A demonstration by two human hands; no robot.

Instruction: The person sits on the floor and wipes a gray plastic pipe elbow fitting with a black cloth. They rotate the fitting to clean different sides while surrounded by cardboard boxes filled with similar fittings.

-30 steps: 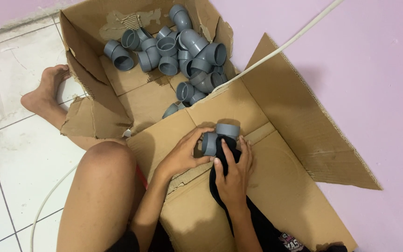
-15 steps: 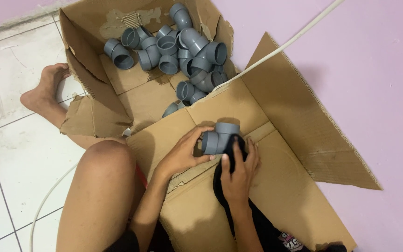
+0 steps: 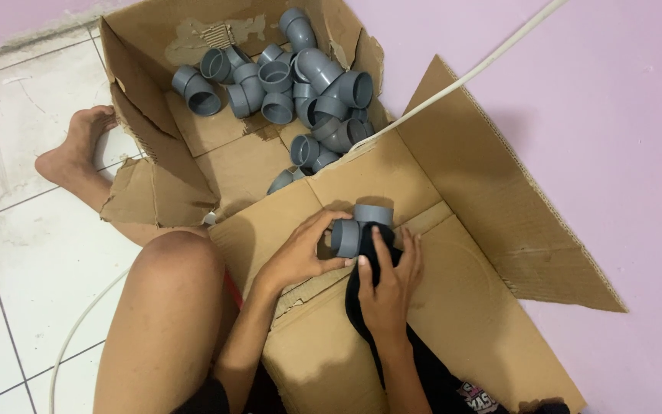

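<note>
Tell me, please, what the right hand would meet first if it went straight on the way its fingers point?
The right hand, pressing a black cloth, already touches the grey pipe fitting at its fingertips. Beyond that lies the cardboard flap, then probably the white cable; depth is unclear.

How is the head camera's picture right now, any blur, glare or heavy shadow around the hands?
Head view: sharp and evenly lit, no glare; the left hand and right hand show crisp edges on the grey pipe fitting; only soft shadows inside the cardboard box.

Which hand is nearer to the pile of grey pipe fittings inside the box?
Left. The left hand sits just below the pile of grey pipe fittings; the right hand lies lower, farther away.
</note>
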